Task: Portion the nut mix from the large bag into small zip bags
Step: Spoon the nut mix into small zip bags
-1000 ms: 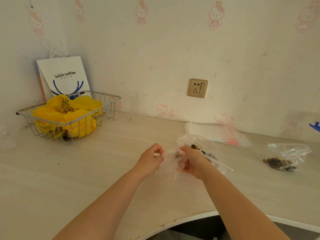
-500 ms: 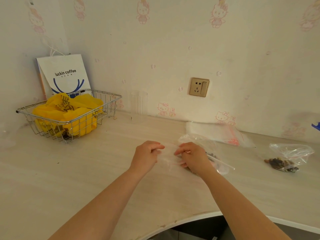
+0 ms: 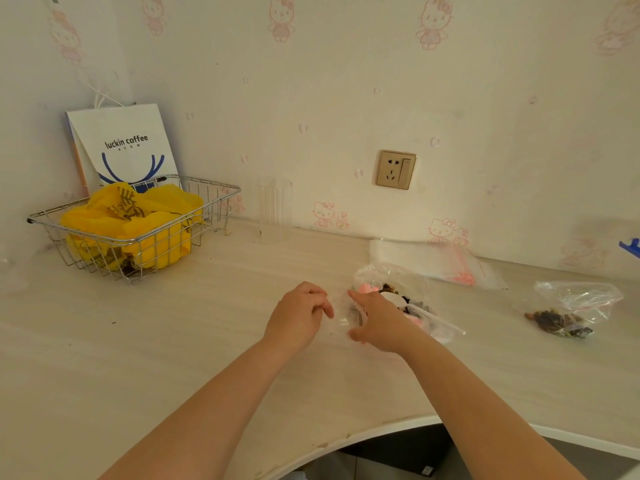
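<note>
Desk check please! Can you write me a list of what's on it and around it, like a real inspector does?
Surface: pale wood-grain desk with a curved front edge, chipped in spots.
Job's things: small zip bag between both hands; large bag of nut mix behind them; filled small bag to the right; stack of empty zip bags by the wall.
Clutter: wire basket holding a yellow plastic bag; luckin coffee paper bag; clear plastic tube.
Hands: left hand pinches the small bag's edge; right hand lies on it, fingers fairly straight.
Cables: white cord above the paper bag.
Surroundings: cartoon-cat wallpaper; wall socket.
</note>
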